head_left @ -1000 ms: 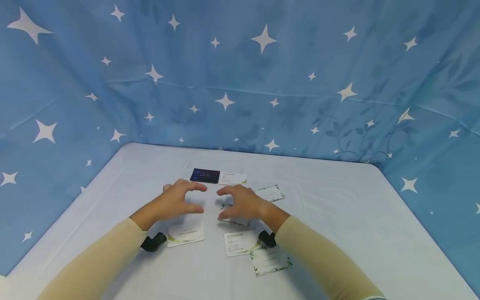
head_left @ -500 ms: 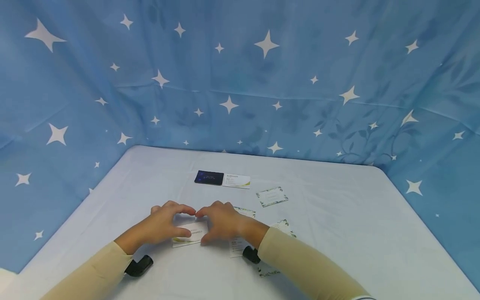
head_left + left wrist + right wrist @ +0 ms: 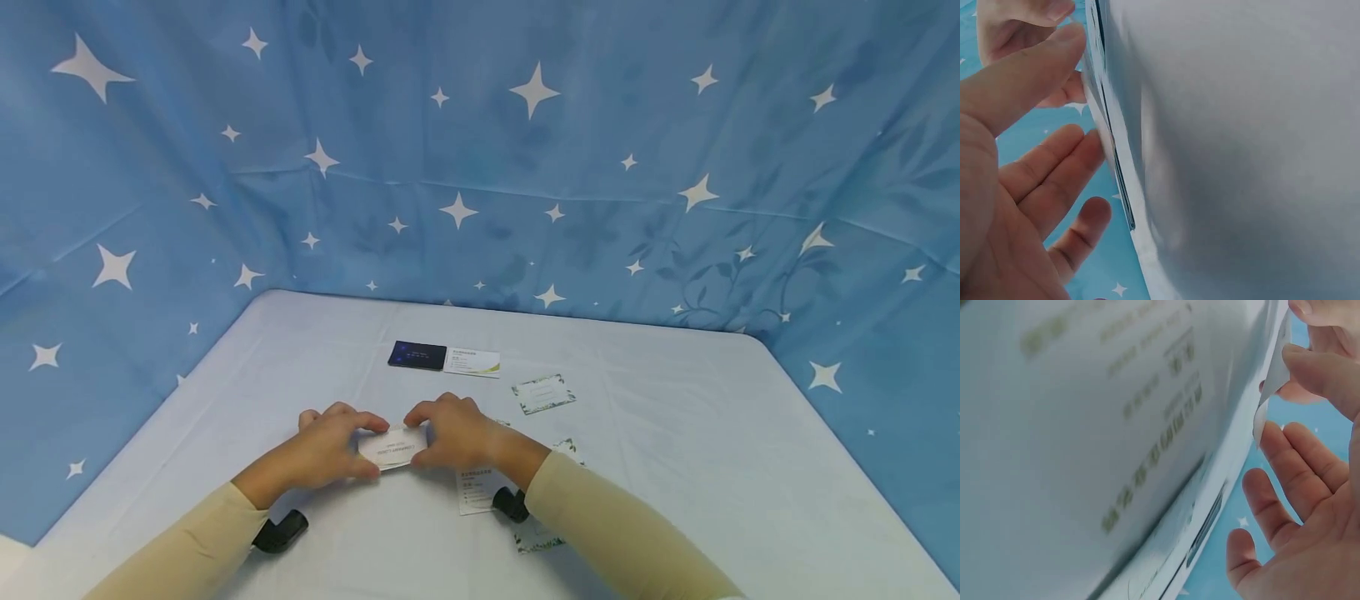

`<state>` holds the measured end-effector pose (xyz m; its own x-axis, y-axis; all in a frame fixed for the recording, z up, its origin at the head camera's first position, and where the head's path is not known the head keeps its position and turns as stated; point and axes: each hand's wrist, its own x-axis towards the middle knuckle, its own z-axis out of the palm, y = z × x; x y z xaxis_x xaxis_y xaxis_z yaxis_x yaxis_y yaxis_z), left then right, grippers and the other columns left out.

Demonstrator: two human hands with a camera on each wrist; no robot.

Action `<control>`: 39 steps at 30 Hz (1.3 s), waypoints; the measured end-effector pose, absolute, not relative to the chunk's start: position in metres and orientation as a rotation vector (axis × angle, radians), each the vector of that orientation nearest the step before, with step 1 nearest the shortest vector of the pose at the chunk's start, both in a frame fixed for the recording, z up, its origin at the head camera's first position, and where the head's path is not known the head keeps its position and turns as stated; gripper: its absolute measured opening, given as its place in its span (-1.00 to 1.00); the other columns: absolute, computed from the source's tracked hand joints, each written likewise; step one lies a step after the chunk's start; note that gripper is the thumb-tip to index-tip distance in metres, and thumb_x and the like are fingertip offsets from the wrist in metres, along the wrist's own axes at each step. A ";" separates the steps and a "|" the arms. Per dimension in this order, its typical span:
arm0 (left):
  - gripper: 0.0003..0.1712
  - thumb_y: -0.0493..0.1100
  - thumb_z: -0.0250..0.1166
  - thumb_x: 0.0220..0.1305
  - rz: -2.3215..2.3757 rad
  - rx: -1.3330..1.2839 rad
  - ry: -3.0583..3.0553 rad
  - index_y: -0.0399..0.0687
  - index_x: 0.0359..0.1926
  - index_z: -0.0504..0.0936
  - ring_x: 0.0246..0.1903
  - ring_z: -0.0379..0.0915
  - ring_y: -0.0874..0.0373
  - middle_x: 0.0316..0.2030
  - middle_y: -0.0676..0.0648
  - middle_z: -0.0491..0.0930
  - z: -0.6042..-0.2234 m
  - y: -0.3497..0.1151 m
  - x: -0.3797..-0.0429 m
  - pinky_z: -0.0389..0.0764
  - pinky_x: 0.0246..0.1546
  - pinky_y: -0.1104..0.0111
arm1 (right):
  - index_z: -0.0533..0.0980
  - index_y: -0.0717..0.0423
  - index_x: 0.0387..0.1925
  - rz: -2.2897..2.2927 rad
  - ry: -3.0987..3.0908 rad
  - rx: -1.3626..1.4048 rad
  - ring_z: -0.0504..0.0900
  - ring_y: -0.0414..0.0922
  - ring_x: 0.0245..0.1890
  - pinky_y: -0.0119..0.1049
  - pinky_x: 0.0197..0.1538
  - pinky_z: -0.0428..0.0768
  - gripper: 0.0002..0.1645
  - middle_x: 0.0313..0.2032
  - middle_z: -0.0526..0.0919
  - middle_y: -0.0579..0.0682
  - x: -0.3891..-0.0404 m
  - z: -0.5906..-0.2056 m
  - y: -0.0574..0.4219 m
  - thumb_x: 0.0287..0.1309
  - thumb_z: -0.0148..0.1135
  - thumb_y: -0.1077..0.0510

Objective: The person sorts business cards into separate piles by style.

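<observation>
Between my two hands is a white business card (image 3: 392,447) with grey lettering, held by its opposite short ends. My left hand (image 3: 324,452) pinches the left end between thumb and fingers. The right end is pinched by my right hand (image 3: 455,435). Close up in the right wrist view, the card (image 3: 1274,378) looks bent, with the thumb on one face and fingertips at its edge. From the left wrist, the card (image 3: 1095,103) shows almost edge-on.
A dark blue card (image 3: 417,356) and a white card (image 3: 472,362) lie side by side farther back. A leaf-bordered card (image 3: 543,394) lies to the right. Another white card (image 3: 474,493) and a leaf-bordered card (image 3: 536,537) are partly under my right arm. A starry curtain (image 3: 480,150) hangs behind.
Both hands came down and toward me to the white card at the near left. They now pinch its ends, and it has shifted slightly right and away from me.
</observation>
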<state>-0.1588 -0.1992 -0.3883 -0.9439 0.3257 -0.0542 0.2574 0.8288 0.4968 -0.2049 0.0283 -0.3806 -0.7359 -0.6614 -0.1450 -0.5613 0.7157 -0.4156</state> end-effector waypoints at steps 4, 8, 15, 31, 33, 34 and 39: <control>-0.39 0.04 0.61 -0.04 0.779 0.456 2.878 0.10 0.08 0.67 -0.01 0.31 0.10 -0.04 0.09 0.55 -0.388 -0.197 -0.162 0.06 -0.12 0.06 | 0.56 -0.15 0.19 -0.586 2.629 -0.908 0.41 -0.16 0.06 -0.15 0.15 0.35 -0.37 0.03 0.58 -0.27 -0.209 -0.378 0.037 0.06 0.49 -0.14; -0.42 0.05 0.58 0.02 0.836 0.465 2.898 0.07 0.09 0.67 0.02 0.31 0.07 -0.04 0.07 0.55 -0.387 -0.192 -0.170 0.07 -0.12 0.05 | 0.57 -0.10 0.19 -0.689 2.634 -0.835 0.43 -0.13 0.07 -0.13 0.16 0.39 -0.37 0.07 0.58 -0.17 -0.211 -0.374 0.048 0.06 0.50 -0.10; -0.45 0.05 0.52 0.11 0.921 0.474 2.912 0.10 0.14 0.66 0.04 0.30 0.05 0.02 0.00 0.52 -0.388 -0.172 -0.196 0.08 -0.08 0.05 | 0.54 0.02 0.19 -0.835 2.675 -0.812 0.46 -0.01 0.20 -0.01 0.21 0.42 -0.41 0.14 0.55 -0.04 -0.225 -0.370 0.074 0.14 0.45 -0.01; -0.44 0.02 0.43 0.27 0.880 0.525 2.901 0.07 0.27 0.59 0.17 0.23 0.01 0.08 0.00 0.55 -0.389 -0.123 -0.269 -0.01 0.10 -0.02 | 0.52 0.01 0.26 -0.830 2.873 -0.573 0.43 0.03 0.18 0.02 0.20 0.39 -0.40 0.16 0.55 -0.01 -0.271 -0.381 0.110 0.21 0.41 -0.03; -0.44 0.01 0.41 0.29 0.850 0.528 2.903 0.08 0.29 0.57 0.17 0.23 0.02 0.07 0.01 0.55 -0.389 -0.117 -0.278 -0.02 0.10 -0.03 | 0.51 0.00 0.27 -0.815 2.893 -0.529 0.43 0.05 0.16 0.02 0.20 0.38 -0.40 0.16 0.55 0.01 -0.276 -0.382 0.112 0.22 0.40 -0.03; -0.44 0.02 0.40 0.30 0.830 0.527 2.906 0.09 0.29 0.57 0.16 0.23 0.02 0.06 0.02 0.56 -0.390 -0.115 -0.282 -0.02 0.10 -0.02 | 0.51 0.00 0.27 -0.805 2.898 -0.507 0.42 0.07 0.15 0.03 0.20 0.37 -0.39 0.16 0.54 0.02 -0.279 -0.383 0.112 0.23 0.40 -0.03; -0.46 0.01 0.36 0.34 0.742 0.511 2.916 0.09 0.31 0.56 0.15 0.22 0.02 0.03 0.02 0.57 -0.393 -0.105 -0.296 0.00 0.11 -0.05 | 0.48 -0.03 0.30 -0.724 2.912 -0.422 0.39 0.12 0.17 0.05 0.23 0.33 -0.38 0.19 0.52 0.03 -0.293 -0.386 0.111 0.26 0.36 -0.06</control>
